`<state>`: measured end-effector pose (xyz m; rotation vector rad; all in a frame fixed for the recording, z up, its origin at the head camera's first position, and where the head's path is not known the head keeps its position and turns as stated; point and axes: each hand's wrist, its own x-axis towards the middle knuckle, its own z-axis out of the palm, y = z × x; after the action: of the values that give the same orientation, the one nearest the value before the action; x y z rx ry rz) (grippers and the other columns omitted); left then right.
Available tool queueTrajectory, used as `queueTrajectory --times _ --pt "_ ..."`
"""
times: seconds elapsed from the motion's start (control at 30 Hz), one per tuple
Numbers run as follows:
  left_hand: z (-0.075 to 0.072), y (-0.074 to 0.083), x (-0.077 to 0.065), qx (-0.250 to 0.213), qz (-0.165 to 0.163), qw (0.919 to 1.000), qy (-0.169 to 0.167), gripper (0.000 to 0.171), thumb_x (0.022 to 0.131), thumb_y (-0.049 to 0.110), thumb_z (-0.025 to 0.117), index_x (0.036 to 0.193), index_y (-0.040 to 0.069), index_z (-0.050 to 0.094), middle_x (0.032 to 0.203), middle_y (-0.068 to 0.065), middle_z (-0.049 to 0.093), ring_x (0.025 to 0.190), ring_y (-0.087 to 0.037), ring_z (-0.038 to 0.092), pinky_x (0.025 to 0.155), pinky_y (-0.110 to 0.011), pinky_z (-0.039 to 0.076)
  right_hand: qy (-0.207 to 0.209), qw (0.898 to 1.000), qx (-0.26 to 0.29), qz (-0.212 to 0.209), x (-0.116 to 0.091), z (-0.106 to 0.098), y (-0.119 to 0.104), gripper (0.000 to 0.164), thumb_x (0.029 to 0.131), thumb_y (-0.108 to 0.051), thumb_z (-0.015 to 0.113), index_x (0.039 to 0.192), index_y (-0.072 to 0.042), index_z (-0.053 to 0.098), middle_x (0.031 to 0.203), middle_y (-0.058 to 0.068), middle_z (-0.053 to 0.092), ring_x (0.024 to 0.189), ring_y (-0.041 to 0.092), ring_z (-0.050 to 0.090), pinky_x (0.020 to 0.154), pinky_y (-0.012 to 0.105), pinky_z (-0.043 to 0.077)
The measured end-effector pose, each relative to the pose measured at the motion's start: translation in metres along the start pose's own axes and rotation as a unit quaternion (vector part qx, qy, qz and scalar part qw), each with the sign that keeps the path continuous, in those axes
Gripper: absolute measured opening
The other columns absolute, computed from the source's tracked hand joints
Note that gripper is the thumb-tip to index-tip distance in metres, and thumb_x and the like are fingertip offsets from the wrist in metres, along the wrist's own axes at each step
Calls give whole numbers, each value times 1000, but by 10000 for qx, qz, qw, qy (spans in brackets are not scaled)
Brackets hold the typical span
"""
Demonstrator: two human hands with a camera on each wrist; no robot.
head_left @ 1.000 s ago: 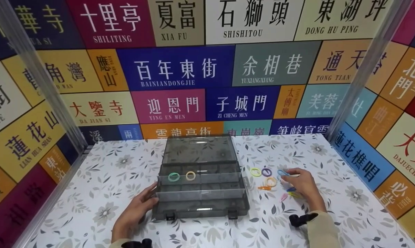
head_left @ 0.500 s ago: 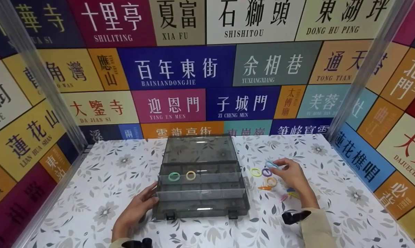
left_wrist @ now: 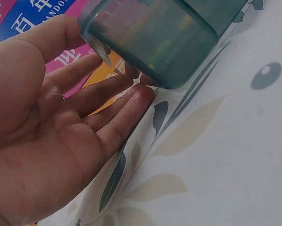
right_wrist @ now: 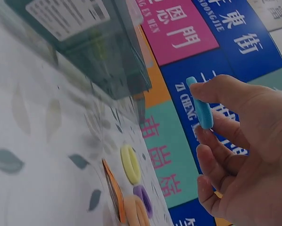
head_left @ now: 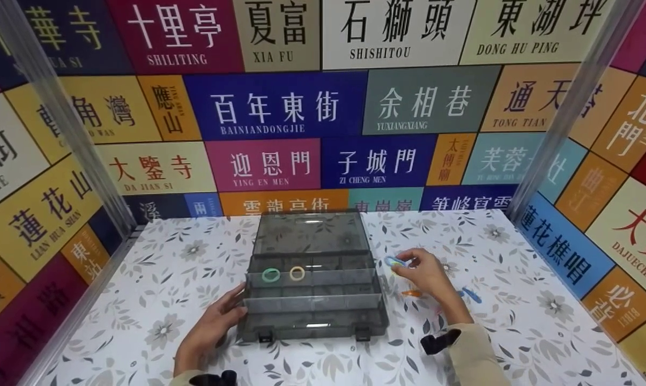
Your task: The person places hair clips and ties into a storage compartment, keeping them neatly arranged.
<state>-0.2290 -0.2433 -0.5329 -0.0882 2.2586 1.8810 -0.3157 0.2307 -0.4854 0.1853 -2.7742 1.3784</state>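
My left hand (head_left: pixel 213 328) rests against the left side of a smoky grey plastic compartment box (head_left: pixel 314 326), lid raised at the back. In the left wrist view its extended fingertips (left_wrist: pixel 143 94) touch the box's lower edge. Inside the box's back row sit a green hair tie (head_left: pixel 270 275) and a cream one (head_left: pixel 297 273), in separate compartments. My right hand (head_left: pixel 429 274) pinches a light blue hair tie (right_wrist: pixel 201 106) between thumb and finger, just right of the box. Below it lie yellow (right_wrist: pixel 130 164), purple (right_wrist: pixel 142 200) and peach hair ties (right_wrist: pixel 135 213).
An orange hair clip (head_left: pixel 411 293) lies right of the box. Farther right is a blue clip (head_left: pixel 470 295); other small items are mostly hidden by the right arm. Sign-patterned walls enclose the floral tabletop (head_left: pixel 194 249).
My right hand has lifted the light blue hair tie from the pile at the right and carried it left towards the box. The left hand and the box have stayed in place.
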Motion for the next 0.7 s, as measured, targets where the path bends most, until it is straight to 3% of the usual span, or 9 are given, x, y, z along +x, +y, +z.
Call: queueTrajectory --times 0.23,0.33,0.47,0.7 --pt "0 0 0 -50 113 9999 -67 64 99 14 59 158 13 34 162 -21 31 151 -40 27 120 -54 35 -182 9995 246 -37 0 16 -17 30 88 -32 78 110 -14 71 121 8 62 109 25 55 78 31 52" --pt "1 -1 0 -79 85 9999 -127 65 100 16 59 158 13 32 163 -22 29 151 -42 27 120 -55 36 -258 9985 468 -92 0 23 -23 26 86 -29 80 106 -15 72 119 9 61 107 27 56 66 30 51" --pt "2 -1 0 -91 -20 9999 -39 66 99 18 62 158 14 33 162 -23 31 150 -43 29 118 -56 38 -303 9987 358 -224 2 32 -31 23 85 -29 81 104 -18 73 116 9 63 104 27 60 61 29 49" --pt "1 0 0 -64 14 10000 48 64 98 16 61 157 13 35 160 -23 34 149 -42 32 119 -56 36 -370 9962 221 -760 9 48 -46 21 85 -24 81 101 -13 74 106 8 66 96 22 61 71 27 50"
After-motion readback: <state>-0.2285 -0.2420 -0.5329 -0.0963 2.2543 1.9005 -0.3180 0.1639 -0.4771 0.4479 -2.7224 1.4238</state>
